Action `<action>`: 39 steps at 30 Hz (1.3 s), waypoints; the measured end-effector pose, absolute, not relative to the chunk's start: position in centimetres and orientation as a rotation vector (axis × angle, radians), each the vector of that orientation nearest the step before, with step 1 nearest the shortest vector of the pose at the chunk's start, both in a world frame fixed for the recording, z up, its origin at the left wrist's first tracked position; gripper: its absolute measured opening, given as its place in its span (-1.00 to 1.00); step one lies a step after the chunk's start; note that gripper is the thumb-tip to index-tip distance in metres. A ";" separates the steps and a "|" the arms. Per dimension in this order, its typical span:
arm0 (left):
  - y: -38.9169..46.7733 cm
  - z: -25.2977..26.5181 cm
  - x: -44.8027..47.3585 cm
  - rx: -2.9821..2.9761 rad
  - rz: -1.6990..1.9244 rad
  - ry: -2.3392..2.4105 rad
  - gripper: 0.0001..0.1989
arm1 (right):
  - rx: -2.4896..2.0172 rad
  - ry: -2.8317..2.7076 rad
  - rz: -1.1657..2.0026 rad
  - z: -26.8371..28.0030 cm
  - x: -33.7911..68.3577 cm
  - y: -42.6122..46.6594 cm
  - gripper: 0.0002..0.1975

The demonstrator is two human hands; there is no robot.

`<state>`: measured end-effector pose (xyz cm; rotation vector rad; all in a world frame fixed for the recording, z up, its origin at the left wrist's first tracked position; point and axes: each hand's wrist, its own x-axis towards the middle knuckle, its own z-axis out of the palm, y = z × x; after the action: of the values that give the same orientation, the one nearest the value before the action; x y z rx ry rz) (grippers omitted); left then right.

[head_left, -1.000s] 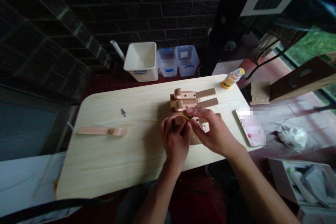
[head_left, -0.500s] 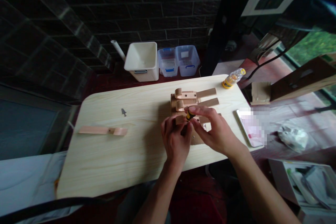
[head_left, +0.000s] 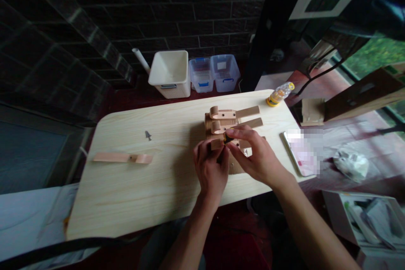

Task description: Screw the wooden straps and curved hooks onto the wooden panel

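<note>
My right hand (head_left: 257, 158) pinches a stubby yellow-and-black screwdriver (head_left: 227, 136) between thumb and fingers, its handle pointing up. The tool stands over the nearest wooden piece (head_left: 217, 144) on a wooden rack (head_left: 236, 168). My left hand (head_left: 211, 173) is closed around the left end of that piece, thumb and fingertips close to the screwdriver's lower end. The tip and any screw under it are hidden by my fingers. Farther back on the rack lie two similar pieces, a curled wooden arm (head_left: 223, 114) and another arm (head_left: 251, 124), with dark screw heads showing.
On the table's left lie a loose wooden arm (head_left: 122, 158) and several dark screws (head_left: 148, 135). A plastic bottle (head_left: 280, 94) and a phone (head_left: 299, 152) are near the right edge. Behind the table stand a white bin (head_left: 170, 71) and clear boxes (head_left: 225, 73).
The screwdriver handle has turned slightly in my right fingers. My left hand stays in place on the wooden piece; the whole view has shifted a little.
</note>
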<state>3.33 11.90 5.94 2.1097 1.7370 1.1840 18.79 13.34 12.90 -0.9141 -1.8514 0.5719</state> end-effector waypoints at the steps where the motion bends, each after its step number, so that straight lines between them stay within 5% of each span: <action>1: 11.9 5.9 3.3 2.110 1.189 1.737 -0.83 | -0.915 -1.853 0.575 13.0 18.8 13.3 -0.54; 39: 11.9 5.9 3.4 2.104 1.207 1.738 -0.83 | -0.927 -1.873 0.512 13.2 18.5 13.1 -0.54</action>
<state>3.37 11.94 5.93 2.1042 1.7383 1.2073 18.47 13.14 13.17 -0.9272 -1.8732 0.5123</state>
